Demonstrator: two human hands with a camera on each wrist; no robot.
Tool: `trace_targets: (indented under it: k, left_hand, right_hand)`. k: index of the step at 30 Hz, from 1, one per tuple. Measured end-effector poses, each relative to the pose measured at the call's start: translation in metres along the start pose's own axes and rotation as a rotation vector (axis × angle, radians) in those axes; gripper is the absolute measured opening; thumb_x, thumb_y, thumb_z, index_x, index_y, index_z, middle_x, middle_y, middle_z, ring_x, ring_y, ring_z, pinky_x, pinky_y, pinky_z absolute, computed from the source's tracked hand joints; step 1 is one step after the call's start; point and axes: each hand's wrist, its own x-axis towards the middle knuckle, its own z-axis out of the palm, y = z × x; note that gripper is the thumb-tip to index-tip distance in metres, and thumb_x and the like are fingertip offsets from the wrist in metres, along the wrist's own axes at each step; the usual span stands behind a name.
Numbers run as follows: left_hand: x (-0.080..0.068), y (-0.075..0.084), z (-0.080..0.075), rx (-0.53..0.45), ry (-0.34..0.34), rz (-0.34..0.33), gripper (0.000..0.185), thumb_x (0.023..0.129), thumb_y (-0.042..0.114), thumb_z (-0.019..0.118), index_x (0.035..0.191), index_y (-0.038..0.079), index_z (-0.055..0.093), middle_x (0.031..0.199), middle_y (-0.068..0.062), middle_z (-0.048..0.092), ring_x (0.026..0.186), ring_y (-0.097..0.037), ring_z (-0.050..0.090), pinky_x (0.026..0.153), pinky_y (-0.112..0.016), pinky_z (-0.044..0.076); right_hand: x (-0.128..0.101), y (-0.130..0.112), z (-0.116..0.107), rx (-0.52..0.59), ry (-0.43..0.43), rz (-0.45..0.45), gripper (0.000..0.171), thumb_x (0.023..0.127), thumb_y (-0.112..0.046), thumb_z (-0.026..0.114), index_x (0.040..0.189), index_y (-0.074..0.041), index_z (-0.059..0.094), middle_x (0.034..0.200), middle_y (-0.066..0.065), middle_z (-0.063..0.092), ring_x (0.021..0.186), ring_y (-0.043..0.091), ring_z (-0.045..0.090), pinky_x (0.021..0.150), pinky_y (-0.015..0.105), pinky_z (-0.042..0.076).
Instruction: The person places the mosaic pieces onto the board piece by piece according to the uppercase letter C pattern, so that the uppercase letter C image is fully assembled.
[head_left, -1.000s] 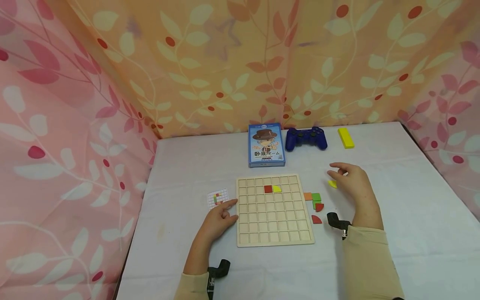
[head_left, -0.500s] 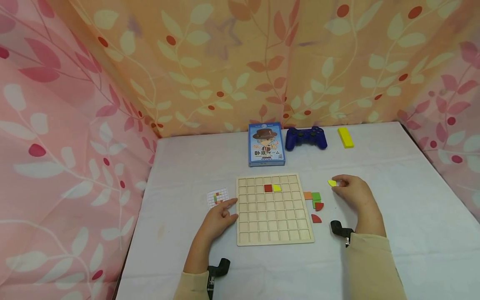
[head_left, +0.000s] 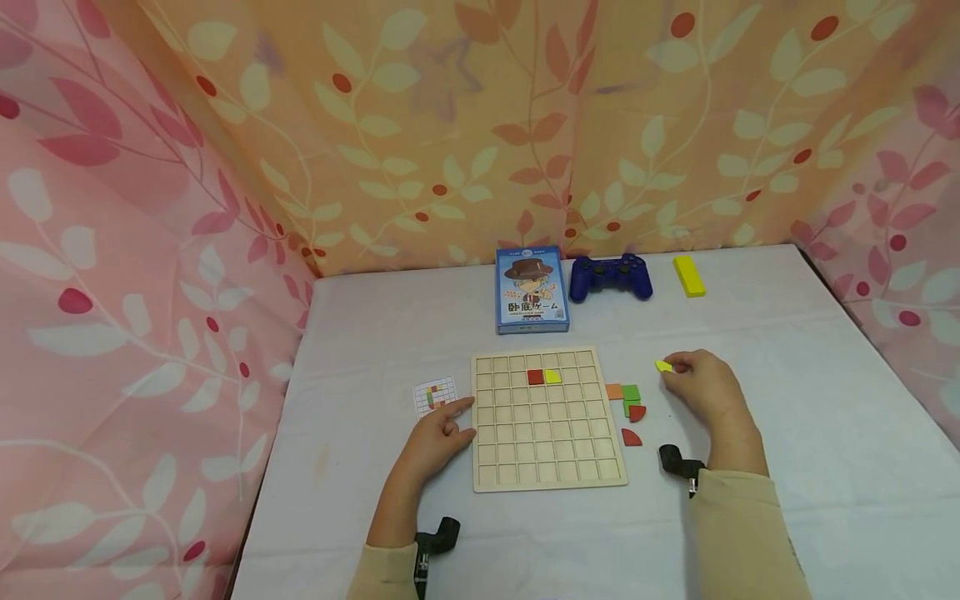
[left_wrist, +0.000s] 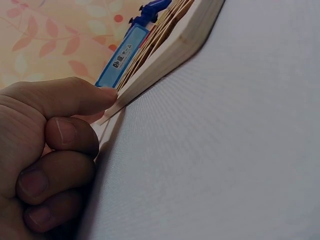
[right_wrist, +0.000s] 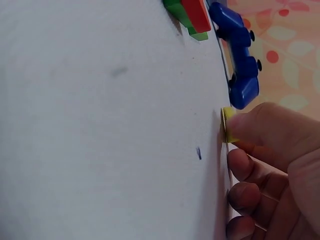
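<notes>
My right hand [head_left: 677, 367] pinches a small yellow piece [head_left: 663, 366] between thumb and forefinger, low over the white table, right of the wooden grid board [head_left: 550, 433]. The right wrist view shows the yellow piece [right_wrist: 227, 125] edge-on at the fingertips. My left hand [head_left: 448, 419] rests on the table against the board's left edge [left_wrist: 170, 55], forefinger stretched along it, the other fingers curled, holding nothing. A red tile [head_left: 536, 377] and a yellow tile [head_left: 553, 377] sit side by side in the board's second row.
Loose pieces lie right of the board: orange [head_left: 615, 392], green [head_left: 632, 392], two red quarter-rounds [head_left: 634, 425]. A pattern card [head_left: 436, 395] lies by the left hand. At the back stand a blue box [head_left: 531, 289], a blue controller [head_left: 611, 277] and a yellow block [head_left: 689, 276]. Patterned cloth walls three sides.
My right hand came down from hovering with spread fingers and closed thumb and forefinger on the yellow piece. The left hand and the board stayed put.
</notes>
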Motion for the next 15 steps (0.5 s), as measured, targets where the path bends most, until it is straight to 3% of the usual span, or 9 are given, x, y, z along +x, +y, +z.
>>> trace_targets:
  k: [8, 15]
  left_hand:
    - [-0.0002, -0.0009, -0.0005, -0.004, 0.003, 0.0, 0.05, 0.092, 0.018, 0.077, 0.141, 0.018, 0.065, 0.053, 0.005, 0.042, 0.047, -0.01, 0.036, 0.048, -0.027, 0.031]
    - [0.0003, -0.0012, -0.0007, 0.004, 0.004, -0.004, 0.05, 0.092, 0.018, 0.077, 0.14, 0.018, 0.065, 0.053, 0.006, 0.042, 0.048, -0.01, 0.036, 0.049, -0.026, 0.031]
  right_hand:
    - [0.0017, 0.0004, 0.0026, -0.03, 0.053, -0.025, 0.04, 0.106, -0.025, 0.054, 0.124, 0.008, 0.067, 0.125, 0.031, 0.063, 0.119, 0.051, 0.055, 0.101, 0.063, 0.04]
    - [0.0011, 0.0003, 0.0041, -0.048, 0.018, -0.002, 0.046, 0.108, -0.034, 0.053, 0.128, 0.006, 0.065, 0.127, 0.028, 0.063, 0.121, 0.049, 0.054, 0.103, 0.064, 0.039]
